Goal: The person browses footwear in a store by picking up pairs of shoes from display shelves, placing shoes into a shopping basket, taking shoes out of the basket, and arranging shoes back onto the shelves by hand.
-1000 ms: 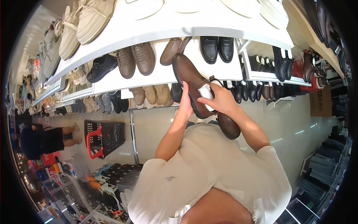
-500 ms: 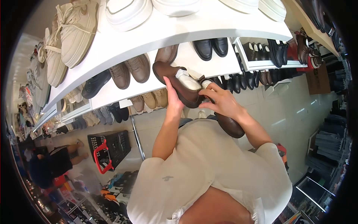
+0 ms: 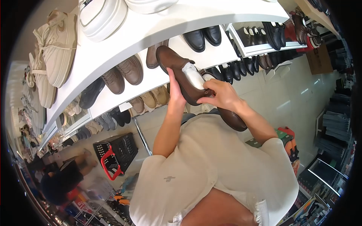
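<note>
Holding a brown shoe (image 3: 175, 69) just in front of the lower shelf (image 3: 215, 56), both hands are clamped on the same piece. The shoe is tilted, its toe over the lower shelf and its heel on the near side of that shelf's front edge, with white stuffing (image 3: 193, 78) filling its opening. The left hand (image 3: 176, 90) lies along the shoe's side, the rest of its fingers hidden behind the shoe, while the right hand (image 3: 222, 96) pinches the back of the collar between thumb and fingers. A second brown shoe (image 3: 232, 119) hangs under the right hand, on the near side of the lower shelf, toe pointing away from it; what carries it is hidden. On the lower shelf stand a pair of black shoes (image 3: 194, 41), another brown shoe (image 3: 151, 57) partly covered by the held one, brown lace-ups (image 3: 131, 69) further left, and a dark shoe (image 3: 91, 93) near the left end. Above the lower shelf, an upper shelf (image 3: 166, 28) bears cream sneakers (image 3: 60, 56) and white shoes (image 3: 105, 19). Beneath the lower shelf runs a row with tan shoes (image 3: 149, 99). On the floor, left of the person and back from the lower shelf, sits a black basket (image 3: 126, 150) with a red handle (image 3: 109, 162); near it is another person (image 3: 60, 184), blurred, in dark clothes.
</note>
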Action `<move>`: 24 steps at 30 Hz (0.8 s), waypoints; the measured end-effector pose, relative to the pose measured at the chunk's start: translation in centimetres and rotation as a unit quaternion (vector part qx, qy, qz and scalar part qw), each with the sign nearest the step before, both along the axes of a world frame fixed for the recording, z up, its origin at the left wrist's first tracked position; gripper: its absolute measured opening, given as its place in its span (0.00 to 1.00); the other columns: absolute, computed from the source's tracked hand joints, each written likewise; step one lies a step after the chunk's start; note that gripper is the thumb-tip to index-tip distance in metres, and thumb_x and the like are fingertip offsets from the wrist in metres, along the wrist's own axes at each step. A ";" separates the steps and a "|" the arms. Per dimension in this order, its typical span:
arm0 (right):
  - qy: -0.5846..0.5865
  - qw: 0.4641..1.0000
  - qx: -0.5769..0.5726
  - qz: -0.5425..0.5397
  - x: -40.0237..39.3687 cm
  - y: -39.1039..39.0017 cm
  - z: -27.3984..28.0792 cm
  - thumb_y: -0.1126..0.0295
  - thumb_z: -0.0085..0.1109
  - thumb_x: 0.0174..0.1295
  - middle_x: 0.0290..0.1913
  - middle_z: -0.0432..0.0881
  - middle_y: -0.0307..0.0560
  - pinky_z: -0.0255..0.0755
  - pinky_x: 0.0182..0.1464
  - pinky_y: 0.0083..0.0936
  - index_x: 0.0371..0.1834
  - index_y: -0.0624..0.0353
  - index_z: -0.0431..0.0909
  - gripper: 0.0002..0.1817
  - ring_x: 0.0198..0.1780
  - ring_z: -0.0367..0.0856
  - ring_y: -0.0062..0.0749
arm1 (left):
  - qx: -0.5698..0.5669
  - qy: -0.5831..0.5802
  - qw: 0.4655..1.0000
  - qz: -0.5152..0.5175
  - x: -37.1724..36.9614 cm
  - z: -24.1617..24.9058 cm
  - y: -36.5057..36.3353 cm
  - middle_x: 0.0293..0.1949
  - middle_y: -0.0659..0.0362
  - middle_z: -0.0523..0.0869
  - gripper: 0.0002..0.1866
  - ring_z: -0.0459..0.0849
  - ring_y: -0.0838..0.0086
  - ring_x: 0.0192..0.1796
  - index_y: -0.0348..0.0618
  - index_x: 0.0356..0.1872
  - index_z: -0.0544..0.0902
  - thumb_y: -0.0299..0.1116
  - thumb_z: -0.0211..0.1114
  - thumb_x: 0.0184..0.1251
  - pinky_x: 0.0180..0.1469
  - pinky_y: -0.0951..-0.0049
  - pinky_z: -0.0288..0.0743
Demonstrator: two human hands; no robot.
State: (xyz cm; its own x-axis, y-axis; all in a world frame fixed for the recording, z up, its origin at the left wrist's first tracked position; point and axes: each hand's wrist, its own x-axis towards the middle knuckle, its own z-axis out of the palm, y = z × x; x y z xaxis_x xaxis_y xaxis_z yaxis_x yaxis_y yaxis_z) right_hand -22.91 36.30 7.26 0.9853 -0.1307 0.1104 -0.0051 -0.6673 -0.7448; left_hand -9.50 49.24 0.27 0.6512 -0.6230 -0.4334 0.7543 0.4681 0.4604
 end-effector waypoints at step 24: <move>0.025 0.989 -0.043 -0.139 -8.1 -3.6 -4.1 0.57 0.69 0.59 0.32 0.78 0.45 0.72 0.32 0.40 0.37 0.55 0.77 0.15 0.31 0.79 0.48 | 0.496 -0.830 0.251 -0.050 21.6 -5.5 -1.9 0.72 0.47 0.65 0.36 0.70 0.47 0.68 0.49 0.70 0.70 0.43 0.70 0.60 0.65 0.54 0.71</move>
State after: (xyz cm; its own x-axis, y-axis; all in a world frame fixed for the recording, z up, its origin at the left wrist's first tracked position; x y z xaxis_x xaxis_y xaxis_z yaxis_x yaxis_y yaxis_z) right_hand -30.97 32.71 3.15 0.9167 -0.3905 0.0841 -0.2338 -0.6952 -0.6797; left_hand 12.09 47.29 -5.23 0.4492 -0.7941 0.4094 -0.8768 -0.4798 0.0314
